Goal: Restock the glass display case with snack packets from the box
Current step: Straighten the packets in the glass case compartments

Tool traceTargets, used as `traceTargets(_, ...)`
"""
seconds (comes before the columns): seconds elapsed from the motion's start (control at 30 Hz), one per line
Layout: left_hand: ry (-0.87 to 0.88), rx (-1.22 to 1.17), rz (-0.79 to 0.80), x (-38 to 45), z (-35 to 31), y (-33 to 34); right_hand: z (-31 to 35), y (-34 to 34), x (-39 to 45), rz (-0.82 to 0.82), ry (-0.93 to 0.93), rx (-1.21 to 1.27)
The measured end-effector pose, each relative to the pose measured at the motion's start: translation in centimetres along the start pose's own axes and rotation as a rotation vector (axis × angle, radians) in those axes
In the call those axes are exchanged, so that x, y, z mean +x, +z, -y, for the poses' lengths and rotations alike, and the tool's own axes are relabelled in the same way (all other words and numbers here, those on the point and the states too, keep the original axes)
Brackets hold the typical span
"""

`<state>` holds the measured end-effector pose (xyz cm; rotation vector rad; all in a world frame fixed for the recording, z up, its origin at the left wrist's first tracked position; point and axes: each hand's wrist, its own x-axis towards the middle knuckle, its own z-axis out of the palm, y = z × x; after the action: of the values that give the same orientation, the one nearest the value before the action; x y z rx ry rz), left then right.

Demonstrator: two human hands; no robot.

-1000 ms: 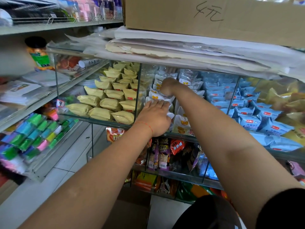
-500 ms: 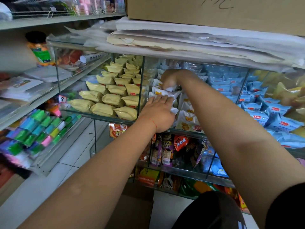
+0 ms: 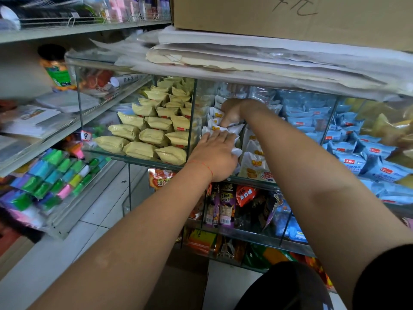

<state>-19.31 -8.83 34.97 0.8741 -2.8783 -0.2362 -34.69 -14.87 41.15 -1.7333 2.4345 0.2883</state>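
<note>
The glass display case (image 3: 191,121) has several compartments. My left hand (image 3: 214,153) lies flat, fingers straight, pressing on the stacked white snack packets (image 3: 254,163) in the middle compartment. My right hand (image 3: 232,113) reaches deeper into the same compartment, its fingers curled down round a white packet in the back rows. Yellow packets (image 3: 152,136) fill the compartment to the left and blue packets (image 3: 357,153) the one to the right. A brown cardboard box (image 3: 178,287) stands on the floor below my arms; its contents are hidden.
Paper sheets (image 3: 257,57) and a large cardboard box (image 3: 290,16) lie on the case's top. Lower glass shelves hold mixed snack packets (image 3: 225,206). At left stand shelves with coloured clay sticks (image 3: 55,175) and a jar (image 3: 57,70). A tiled floor (image 3: 96,222) runs beside them.
Both hands stay in the middle compartment. My left hand has slid slightly further in over the white packets; my right hand has lowered its fingers onto the back rows.
</note>
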Motion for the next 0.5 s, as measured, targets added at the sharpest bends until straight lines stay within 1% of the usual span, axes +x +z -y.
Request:
traceTargets(0.1, 0.000, -0.011, -0.002, -0.1, 0.0, 0.0, -0.1, 1.2, 0.4, -0.106, 0.001, 0.056)
traceTargets(0.2, -0.003, -0.011, 0.000, -0.1, -0.1, -0.1, -0.2, 2.1, 0.9, -0.174, 0.004, 0.078)
traceTargets(0.33, -0.012, -0.020, 0.007, 0.0, 0.0, -0.2, -0.2, 1.3, 0.3, -0.163, 0.012, 0.092)
traceTargets(0.43, -0.018, -0.016, 0.018, 0.0, 0.0, -0.1, -0.2, 0.4, -0.4, -0.143, -0.010, 0.031)
traceTargets(0.5, -0.024, -0.018, 0.029, 0.0, -0.1, -0.1, -0.5, 0.0, -0.6, -0.167, -0.003, 0.041)
